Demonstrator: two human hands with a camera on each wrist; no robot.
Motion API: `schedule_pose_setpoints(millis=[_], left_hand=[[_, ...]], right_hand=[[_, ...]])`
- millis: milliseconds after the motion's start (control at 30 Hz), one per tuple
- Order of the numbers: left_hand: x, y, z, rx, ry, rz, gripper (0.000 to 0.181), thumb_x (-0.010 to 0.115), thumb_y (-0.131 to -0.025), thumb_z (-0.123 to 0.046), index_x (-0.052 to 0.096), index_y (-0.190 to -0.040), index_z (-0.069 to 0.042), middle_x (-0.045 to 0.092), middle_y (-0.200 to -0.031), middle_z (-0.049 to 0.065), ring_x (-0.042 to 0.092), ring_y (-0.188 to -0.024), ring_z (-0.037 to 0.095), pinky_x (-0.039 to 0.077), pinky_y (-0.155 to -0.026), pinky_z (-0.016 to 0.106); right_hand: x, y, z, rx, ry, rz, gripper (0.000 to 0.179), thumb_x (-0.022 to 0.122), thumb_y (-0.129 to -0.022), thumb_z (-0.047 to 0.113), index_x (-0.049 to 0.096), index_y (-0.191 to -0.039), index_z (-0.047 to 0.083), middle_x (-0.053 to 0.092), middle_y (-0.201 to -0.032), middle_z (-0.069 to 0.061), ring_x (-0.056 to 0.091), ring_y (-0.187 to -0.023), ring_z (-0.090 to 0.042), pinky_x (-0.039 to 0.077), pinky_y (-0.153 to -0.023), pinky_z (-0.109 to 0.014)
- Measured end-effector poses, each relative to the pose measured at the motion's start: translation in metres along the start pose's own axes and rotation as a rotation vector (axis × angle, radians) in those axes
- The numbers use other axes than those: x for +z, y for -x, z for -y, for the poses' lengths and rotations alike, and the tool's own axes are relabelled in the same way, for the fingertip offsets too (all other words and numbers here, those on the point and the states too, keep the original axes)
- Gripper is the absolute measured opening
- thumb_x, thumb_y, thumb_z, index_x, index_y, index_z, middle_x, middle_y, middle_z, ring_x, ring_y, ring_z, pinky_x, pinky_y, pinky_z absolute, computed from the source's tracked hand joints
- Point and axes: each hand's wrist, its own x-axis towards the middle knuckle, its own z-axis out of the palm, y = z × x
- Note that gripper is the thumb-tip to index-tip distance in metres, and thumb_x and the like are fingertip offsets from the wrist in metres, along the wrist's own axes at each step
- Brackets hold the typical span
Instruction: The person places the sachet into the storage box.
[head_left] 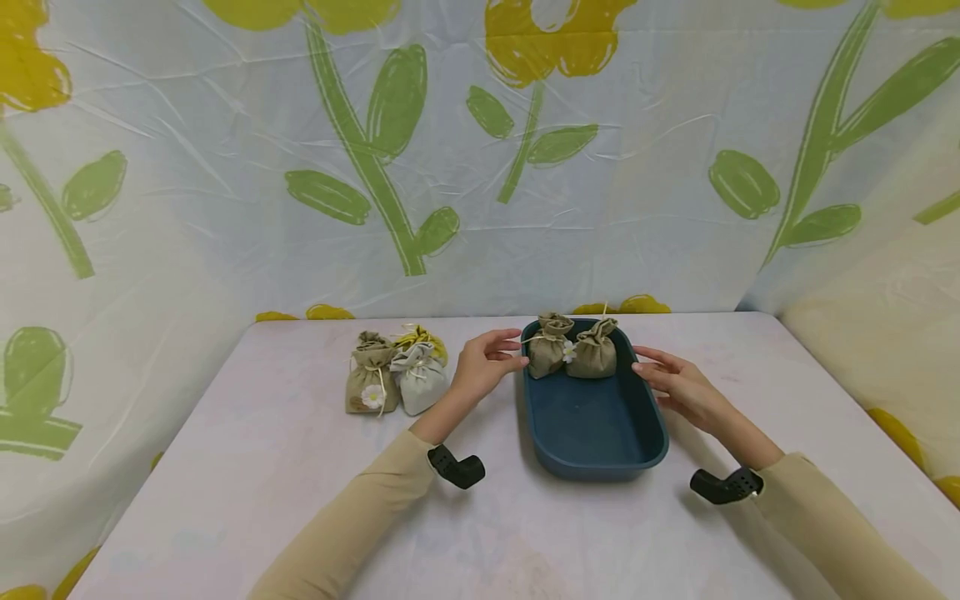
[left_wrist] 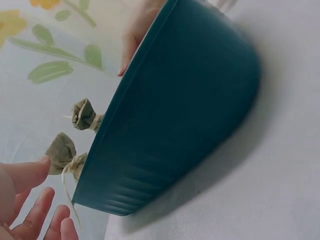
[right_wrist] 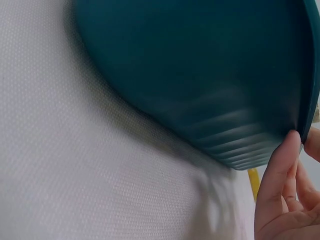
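A dark blue plastic basin (head_left: 588, 425) stands on the table with two brown drawstring pouches inside at its far end, the left pouch (head_left: 547, 354) and the right pouch (head_left: 592, 354). A white flower shows between them. My left hand (head_left: 487, 362) is beside the basin's far left rim, fingers loosely extended. In the left wrist view its thumb (left_wrist: 32, 174) is beside the neck of a pouch (left_wrist: 62, 152), and whether they touch I cannot tell. My right hand (right_wrist: 292, 195) pinches the right rim, thumb outside and a finger over the edge.
Left of the basin stand a brown pouch with a daisy (head_left: 372, 383), a pale grey pouch (head_left: 420, 383) and a yellow pouch (head_left: 422, 340) behind, close together. A flower-printed cloth (head_left: 645, 200) hangs behind the pale table (head_left: 525, 533).
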Motion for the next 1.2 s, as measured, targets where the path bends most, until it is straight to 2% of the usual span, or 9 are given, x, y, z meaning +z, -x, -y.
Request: schedule_pose_setpoints(millis=[167, 333, 567, 633, 867, 967, 1100, 1200], left_hand=[[-0.006, 0.008, 0.001, 0.021, 0.013, -0.009, 0.045, 0.075, -0.082, -0.011, 0.064, -0.125, -0.012, 0.069, -0.114, 0.015, 0.065, -0.092, 0.024, 0.054, -0.074, 0.025], [-0.015, 0.017, 0.004, 0.063, 0.012, -0.017, 0.043, 0.076, -0.082, -0.01, 0.065, -0.124, -0.013, 0.07, -0.113, 0.014, 0.066, -0.092, 0.023, 0.055, -0.074, 0.025], [-0.032, 0.03, 0.004, 0.092, -0.013, -0.04, 0.042, 0.077, -0.081, -0.01, 0.066, -0.121, -0.013, 0.071, -0.11, 0.013, 0.067, -0.09, 0.023, 0.054, -0.072, 0.025], [-0.037, 0.034, 0.004, 0.098, -0.031, -0.048, 0.042, 0.077, -0.081, -0.011, 0.066, -0.122, -0.014, 0.071, -0.11, 0.013, 0.067, -0.09, 0.023, 0.054, -0.071, 0.025], [-0.055, 0.05, 0.006, 0.051, -0.015, -0.079, 0.047, 0.076, -0.08, -0.007, 0.063, -0.125, -0.009, 0.069, -0.114, 0.017, 0.065, -0.094, 0.029, 0.054, -0.074, 0.029], [-0.063, 0.056, 0.01, 0.026, -0.015, -0.101, 0.047, 0.077, -0.08, -0.006, 0.063, -0.125, -0.011, 0.069, -0.112, 0.014, 0.065, -0.093, 0.025, 0.054, -0.074, 0.026], [-0.074, 0.062, 0.015, 0.023, -0.02, -0.142, 0.047, 0.077, -0.08, -0.009, 0.063, -0.125, -0.013, 0.069, -0.113, 0.01, 0.065, -0.092, 0.022, 0.052, -0.072, 0.021], [-0.082, 0.067, 0.018, 0.042, -0.023, -0.158, 0.049, 0.077, -0.081, -0.009, 0.06, -0.127, -0.009, 0.067, -0.116, 0.014, 0.065, -0.094, 0.025, 0.052, -0.075, 0.021]], right_hand=[[0.0, -0.002, 0.0, 0.007, -0.035, 0.015, 0.067, 0.055, -0.098, 0.033, 0.023, -0.153, 0.011, 0.061, -0.098, 0.021, 0.059, -0.091, 0.004, 0.047, -0.069, -0.021], [0.002, -0.003, 0.0, 0.025, -0.042, 0.024, 0.068, 0.056, -0.098, 0.033, 0.023, -0.153, 0.011, 0.062, -0.097, 0.02, 0.06, -0.09, 0.003, 0.044, -0.063, -0.021], [-0.001, -0.003, 0.003, 0.019, -0.026, 0.046, 0.07, 0.054, -0.098, 0.034, 0.018, -0.154, 0.009, 0.058, -0.102, 0.02, 0.059, -0.093, 0.007, 0.05, -0.078, -0.023], [-0.001, -0.003, 0.004, 0.021, -0.038, 0.047, 0.07, 0.054, -0.098, 0.033, 0.019, -0.154, 0.01, 0.059, -0.102, 0.019, 0.06, -0.092, 0.006, 0.051, -0.078, -0.023], [-0.003, -0.003, 0.003, 0.032, -0.043, 0.047, 0.069, 0.055, -0.098, 0.034, 0.02, -0.154, 0.013, 0.059, -0.101, 0.02, 0.059, -0.093, 0.006, 0.049, -0.074, -0.022], [-0.003, -0.004, 0.002, 0.037, -0.036, 0.042, 0.07, 0.055, -0.098, 0.035, 0.019, -0.154, 0.013, 0.059, -0.1, 0.022, 0.059, -0.092, 0.007, 0.047, -0.07, -0.021], [-0.004, -0.005, 0.002, 0.042, -0.043, 0.044, 0.069, 0.055, -0.098, 0.034, 0.02, -0.154, 0.014, 0.06, -0.099, 0.023, 0.059, -0.092, 0.007, 0.046, -0.066, -0.02], [-0.005, -0.005, 0.002, 0.045, -0.054, 0.047, 0.066, 0.055, -0.098, 0.033, 0.023, -0.153, 0.016, 0.061, -0.098, 0.023, 0.059, -0.092, 0.007, 0.046, -0.066, -0.02]])
